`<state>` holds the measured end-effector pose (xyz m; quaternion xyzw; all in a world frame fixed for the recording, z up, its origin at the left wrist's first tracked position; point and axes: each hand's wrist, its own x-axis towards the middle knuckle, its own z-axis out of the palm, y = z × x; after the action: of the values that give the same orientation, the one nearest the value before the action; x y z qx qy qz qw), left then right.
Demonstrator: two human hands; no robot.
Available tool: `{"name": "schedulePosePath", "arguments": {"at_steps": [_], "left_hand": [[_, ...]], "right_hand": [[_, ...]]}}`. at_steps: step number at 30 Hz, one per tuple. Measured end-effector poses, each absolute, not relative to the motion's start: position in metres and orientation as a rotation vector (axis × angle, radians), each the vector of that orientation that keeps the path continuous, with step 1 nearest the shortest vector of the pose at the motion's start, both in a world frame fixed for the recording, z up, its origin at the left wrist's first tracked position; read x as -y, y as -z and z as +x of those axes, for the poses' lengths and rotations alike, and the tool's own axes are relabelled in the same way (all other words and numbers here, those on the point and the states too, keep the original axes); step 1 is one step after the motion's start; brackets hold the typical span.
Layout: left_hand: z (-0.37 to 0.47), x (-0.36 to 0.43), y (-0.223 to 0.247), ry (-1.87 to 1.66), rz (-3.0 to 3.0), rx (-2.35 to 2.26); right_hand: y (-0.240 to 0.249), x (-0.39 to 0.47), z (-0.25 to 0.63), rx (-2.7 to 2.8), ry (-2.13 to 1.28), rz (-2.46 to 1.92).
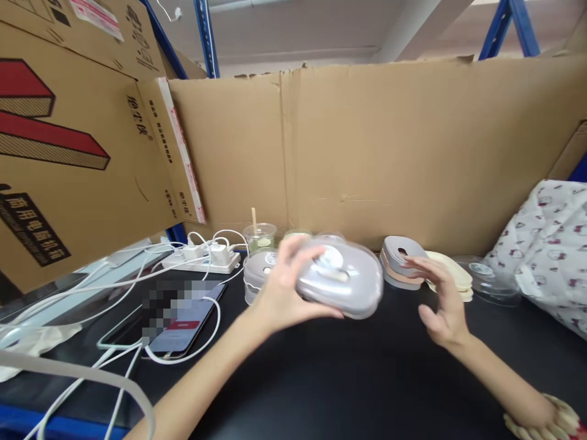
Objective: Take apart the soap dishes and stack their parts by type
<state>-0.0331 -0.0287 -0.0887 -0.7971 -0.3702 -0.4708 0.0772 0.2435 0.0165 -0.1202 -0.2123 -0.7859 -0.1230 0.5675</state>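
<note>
My left hand (280,292) grips a grey oval food container with a clear lid (358,278), raised above the black table and a little blurred. The thumb lies along its near edge, and the fingers reach over its top. My right hand (444,308) is apart from it on the right, with thumb and fingers spread and nothing in them. Closest to those fingertips is a stack of grey and peach oval pieces (400,249). Cream oval pieces (452,269) are stacked just behind that hand. Left of the held container stands another grey one (257,272), partly hidden by my left hand.
Clear plastic lids (493,290) lie at the right, beside a white patterned cloth bag (545,244). A drink cup with a straw (260,235) stands at the back. Phones (186,327), white cables and a power strip (224,264) occupy the left. Cardboard walls (348,153) enclose the table.
</note>
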Motion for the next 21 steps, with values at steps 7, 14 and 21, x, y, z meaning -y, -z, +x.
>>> {"name": "schedulePosePath", "arguments": {"at_steps": [7, 14, 21], "left_hand": [[0.022, 0.045, 0.151, 1.374, -2.787, 1.498], [0.018, 0.028, 0.164, 1.636, -2.819, 1.667], [0.019, 0.031, 0.169, 1.520, -2.804, 1.668]], "right_hand": [[0.119, 0.004, 0.228, 2.518, -0.123, -0.593], [0.120, 0.000, 0.234, 2.599, -0.200, -0.795], [0.104, -0.031, 0.279, 1.915, 0.499, -0.878]]}}
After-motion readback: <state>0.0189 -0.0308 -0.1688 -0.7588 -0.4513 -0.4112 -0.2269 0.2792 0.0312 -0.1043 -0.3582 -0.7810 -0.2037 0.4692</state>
